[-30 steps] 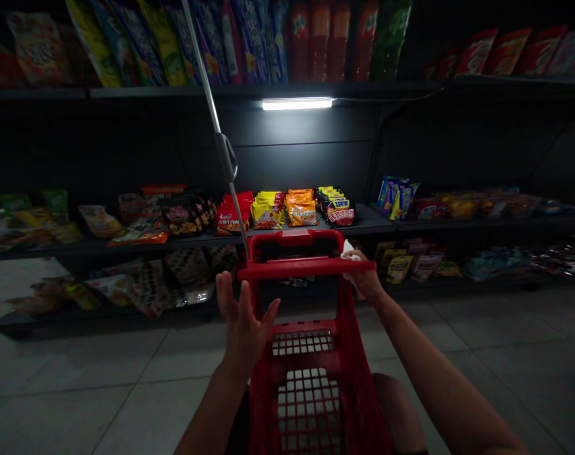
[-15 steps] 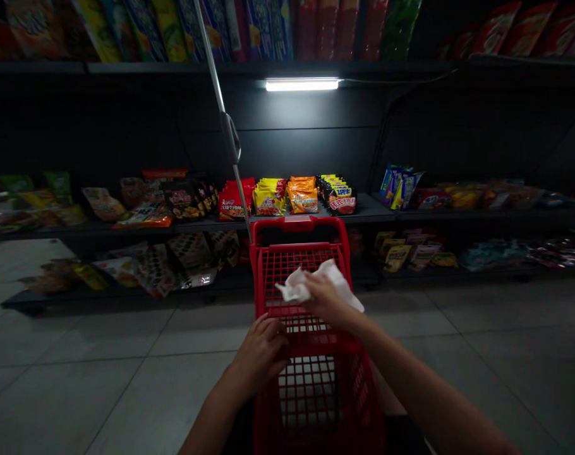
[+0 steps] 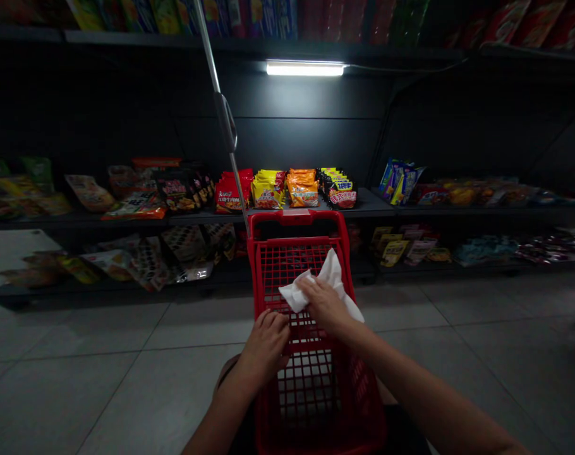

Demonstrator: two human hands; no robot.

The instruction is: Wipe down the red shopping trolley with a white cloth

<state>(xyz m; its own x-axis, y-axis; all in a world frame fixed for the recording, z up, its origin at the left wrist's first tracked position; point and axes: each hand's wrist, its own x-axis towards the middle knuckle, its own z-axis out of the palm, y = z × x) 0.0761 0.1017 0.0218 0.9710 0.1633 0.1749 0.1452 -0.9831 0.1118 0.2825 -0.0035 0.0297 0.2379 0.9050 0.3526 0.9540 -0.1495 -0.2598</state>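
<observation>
At a red cart [image 3: 364,395], I am resting my left hand [image 3: 267,342] on the left edge (whether it is clamping on, I cannot tell). Slightly farther out, my right hand [image 3: 324,306] is gripping a white cloth [image 3: 333,273], holding it bunched against the mesh panel [image 3: 284,259]. Beyond, a metal pole [image 3: 208,55] is slanting upward, and bright packets [image 3: 268,192] are standing in rows on a dark shelf [image 3: 370,201] beneath a glowing tube lamp [image 3: 305,68].
</observation>
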